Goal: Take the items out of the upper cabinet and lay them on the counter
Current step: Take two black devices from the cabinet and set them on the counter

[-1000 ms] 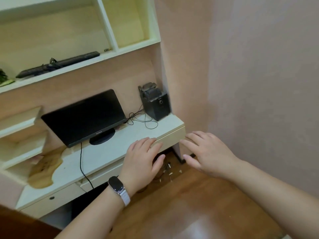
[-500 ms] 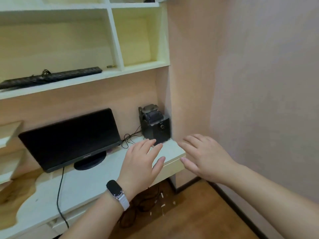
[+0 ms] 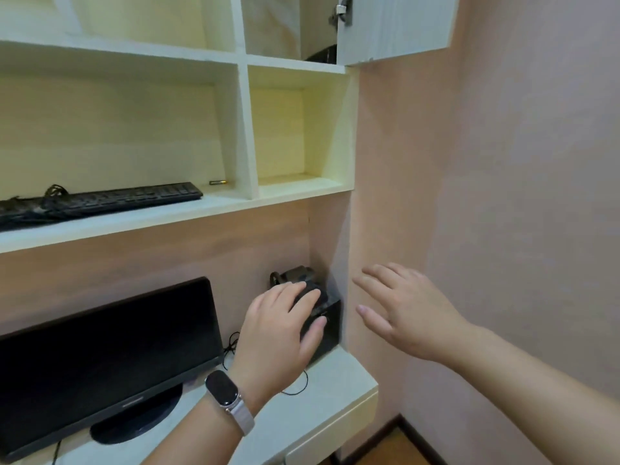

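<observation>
High at the top edge, inside the pale wood upper cabinet (image 3: pixel 278 25), made out only a dark curved item (image 3: pixel 322 56), mostly hidden behind the open whitish cabinet door (image 3: pixel 396 28); could not tell what. Lower, held left hand (image 3: pixel 278 333) with slack, empty grip before the black boxy speaker (image 3: pixel 330 333) on the white tabletop (image 3: pixel 339 387), covering its front; contact unclear. Spread right hand (image 3: pixel 407 313) flat, grip wide and empty, before the pink wall (image 3: pixel 520 162). Cut off at left: black keyboard (image 3: pixel 110 199), black flat monitor (image 3: pixel 107 357).

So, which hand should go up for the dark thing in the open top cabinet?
Right, probably. The right hand is open, empty, higher and below the open door beside the dark item; the left hand sits lower, in front of the black speaker.
</observation>
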